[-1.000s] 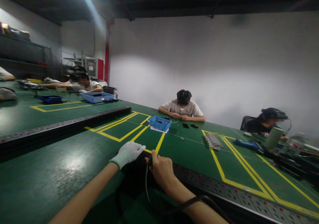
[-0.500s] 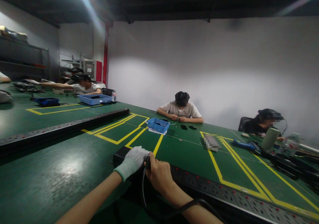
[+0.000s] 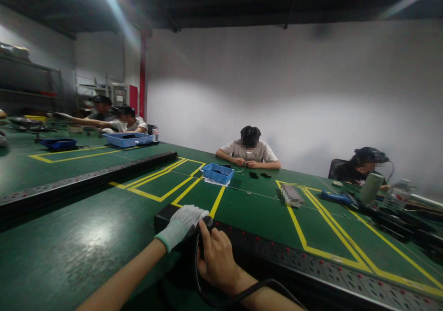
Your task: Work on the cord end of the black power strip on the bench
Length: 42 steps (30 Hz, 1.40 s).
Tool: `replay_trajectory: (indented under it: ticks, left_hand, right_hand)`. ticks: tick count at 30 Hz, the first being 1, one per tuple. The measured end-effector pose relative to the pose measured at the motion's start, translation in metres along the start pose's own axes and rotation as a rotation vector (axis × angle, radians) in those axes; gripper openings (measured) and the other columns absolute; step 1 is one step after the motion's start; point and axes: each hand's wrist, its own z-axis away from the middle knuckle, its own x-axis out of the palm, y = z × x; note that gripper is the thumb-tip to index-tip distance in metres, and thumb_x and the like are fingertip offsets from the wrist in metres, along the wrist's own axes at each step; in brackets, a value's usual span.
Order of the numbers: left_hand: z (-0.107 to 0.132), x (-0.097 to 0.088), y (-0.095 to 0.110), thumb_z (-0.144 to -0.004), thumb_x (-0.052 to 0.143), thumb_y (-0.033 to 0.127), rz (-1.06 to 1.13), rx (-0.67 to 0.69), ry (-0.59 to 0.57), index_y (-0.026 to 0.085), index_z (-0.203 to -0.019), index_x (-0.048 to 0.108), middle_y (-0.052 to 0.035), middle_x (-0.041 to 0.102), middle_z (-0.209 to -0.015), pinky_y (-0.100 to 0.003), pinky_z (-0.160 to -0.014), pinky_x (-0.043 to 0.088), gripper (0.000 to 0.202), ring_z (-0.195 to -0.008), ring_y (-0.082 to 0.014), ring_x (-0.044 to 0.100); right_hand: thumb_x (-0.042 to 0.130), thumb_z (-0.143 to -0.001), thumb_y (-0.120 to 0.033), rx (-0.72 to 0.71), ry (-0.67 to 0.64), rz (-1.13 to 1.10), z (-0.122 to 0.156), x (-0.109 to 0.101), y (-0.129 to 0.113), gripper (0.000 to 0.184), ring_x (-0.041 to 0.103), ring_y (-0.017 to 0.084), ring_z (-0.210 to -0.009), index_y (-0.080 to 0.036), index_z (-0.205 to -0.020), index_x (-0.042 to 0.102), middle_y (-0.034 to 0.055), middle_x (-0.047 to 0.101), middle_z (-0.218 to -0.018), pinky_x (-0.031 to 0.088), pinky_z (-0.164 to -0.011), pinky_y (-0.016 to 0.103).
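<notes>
My left hand (image 3: 185,221), in a white knitted glove, lies over the end of a long black bar (image 3: 277,255) with slots and red dots. Its fingertips close on a round black plug (image 3: 208,220). My bare right hand (image 3: 218,255) is just to the right, index finger stretched up against the plug and the other fingers curled. A thick black cable (image 3: 195,260) runs down from the plug beside my right thumb, loops below the hand and crosses my right forearm. The undersides of both hands are hidden.
Another long black bar (image 3: 104,172) lies to the left on the green table (image 3: 76,237). Ahead stand a blue bin (image 3: 218,175) and a person (image 3: 251,152) handling something small. To the right are a blue-handled tool (image 3: 335,197), a green cylinder (image 3: 371,188) and a clear bottle (image 3: 401,193).
My right hand has shifted slightly down, and its index finger has straightened. The plug's round face now shows, and the cable loop has moved. My left hand stays on the bar's end.
</notes>
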Motion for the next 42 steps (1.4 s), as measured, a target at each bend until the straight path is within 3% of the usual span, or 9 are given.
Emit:
replay_trajectory:
  ticks: [9,13,21,26,30,37,42]
  left_hand:
    - [0.002,0.007,-0.007,-0.089,0.042,0.024,0.031,0.019,0.017,0.024,-0.113,0.059,-0.0053,0.063,-0.105,-0.034,-0.089,0.041,0.029,-0.095,-0.0193,0.058]
    - [0.005,0.005,-0.009,-0.088,0.042,0.02,0.045,0.035,0.014,0.027,-0.119,0.056,-0.0036,0.061,-0.112,-0.033,-0.094,0.038,0.034,-0.101,-0.0177,0.055]
    - [0.003,0.002,-0.012,-0.089,0.041,0.022,0.072,0.051,-0.016,0.027,-0.117,0.057,-0.0033,0.063,-0.107,-0.035,-0.094,0.037,0.032,-0.1,-0.0186,0.056]
    - [0.004,0.001,-0.011,-0.089,0.041,0.02,0.06,0.048,-0.02,0.027,-0.118,0.056,-0.0028,0.062,-0.112,-0.034,-0.093,0.038,0.034,-0.101,-0.0182,0.056]
    - [0.003,0.0,-0.01,-0.088,0.043,0.018,0.04,0.04,-0.034,0.026,-0.116,0.058,-0.0036,0.063,-0.11,-0.034,-0.093,0.04,0.033,-0.101,-0.0187,0.057]
    - [0.005,0.003,-0.009,-0.088,0.041,0.015,0.02,0.013,-0.017,0.023,-0.119,0.055,-0.0058,0.061,-0.113,-0.035,-0.096,0.038,0.034,-0.105,-0.0189,0.055]
    - [0.004,0.001,-0.006,-0.089,0.04,0.014,0.004,0.03,-0.007,0.023,-0.115,0.056,-0.0052,0.062,-0.11,-0.035,-0.094,0.04,0.033,-0.1,-0.0181,0.058]
  right_hand:
    - [0.044,-0.081,-0.02,0.014,0.045,-0.01,-0.001,0.0,-0.001,0.065,0.053,0.022,-0.082,-0.007,-0.141,0.023,0.0098,0.062,-0.089,0.043,-0.07,0.034]
    - [0.043,-0.081,-0.018,0.019,0.06,-0.025,-0.001,0.001,0.0,0.064,0.053,0.021,-0.081,-0.01,-0.141,0.024,0.009,0.063,-0.091,0.043,-0.069,0.033]
    - [0.042,-0.084,-0.018,0.034,0.077,-0.025,-0.002,0.001,-0.001,0.06,0.053,0.021,-0.083,-0.011,-0.142,0.025,0.0088,0.062,-0.091,0.044,-0.071,0.034]
    - [0.045,-0.082,-0.014,0.05,0.133,0.002,-0.004,-0.002,0.003,0.055,0.051,0.022,-0.084,-0.018,-0.137,0.038,0.0088,0.057,-0.092,0.045,-0.075,0.038]
    - [0.048,-0.078,-0.012,0.04,0.197,-0.038,-0.009,-0.012,0.008,0.051,0.049,0.024,-0.098,-0.023,-0.128,0.048,0.0108,0.052,-0.108,0.044,-0.084,0.042]
    - [0.05,-0.08,-0.016,-0.089,0.122,-0.055,-0.02,-0.024,0.014,0.043,0.049,0.023,-0.108,-0.018,-0.123,0.05,0.0106,0.055,-0.117,0.035,-0.101,0.044]
    - [0.054,-0.08,-0.015,-0.112,0.044,-0.082,-0.028,-0.026,0.024,0.039,0.053,0.02,-0.098,-0.018,-0.118,0.053,0.0075,0.059,-0.109,0.043,-0.089,0.033]
